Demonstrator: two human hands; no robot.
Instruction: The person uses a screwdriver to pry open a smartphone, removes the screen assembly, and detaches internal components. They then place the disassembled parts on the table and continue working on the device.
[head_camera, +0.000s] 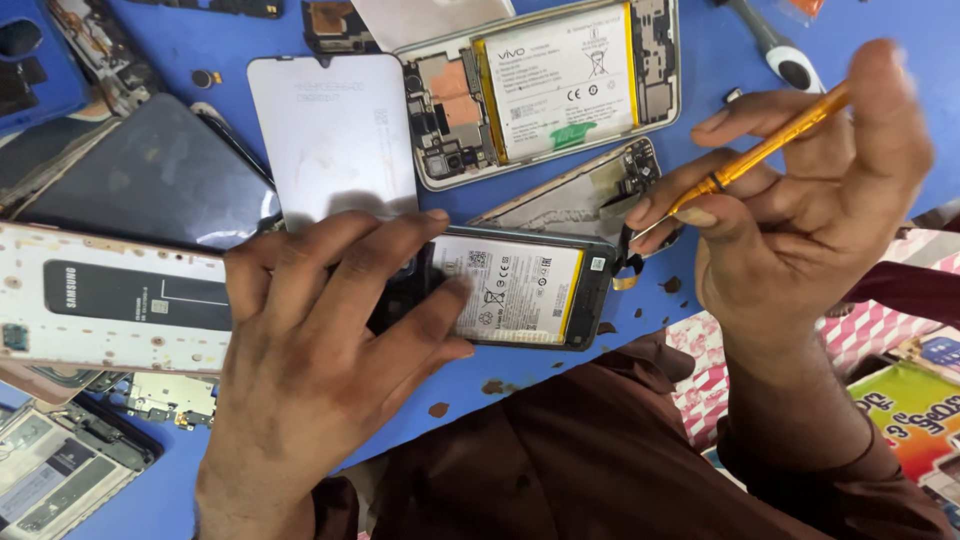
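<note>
1. The left hand (320, 330) lies flat, fingers spread, pressing down the left end of an opened phone (520, 290) on the blue desk (700, 150).
2. The phone's long axis runs left to right; its exposed right end points toward the right hand (800, 200).
3. The right hand, fingers closed, pinches an orange screwdriver (770, 145), tip angled down-left, just beside that end.

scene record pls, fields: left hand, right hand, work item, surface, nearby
left hand: left hand pressed flat on the opened phone, steadying it
right hand: right hand in a pinch grip on an orange-handled screwdriver, tip by the phone's right end
work item: back off, battery showing
surface: blue table
nearby: second opened phone, loose white back cover, dark panel
</note>
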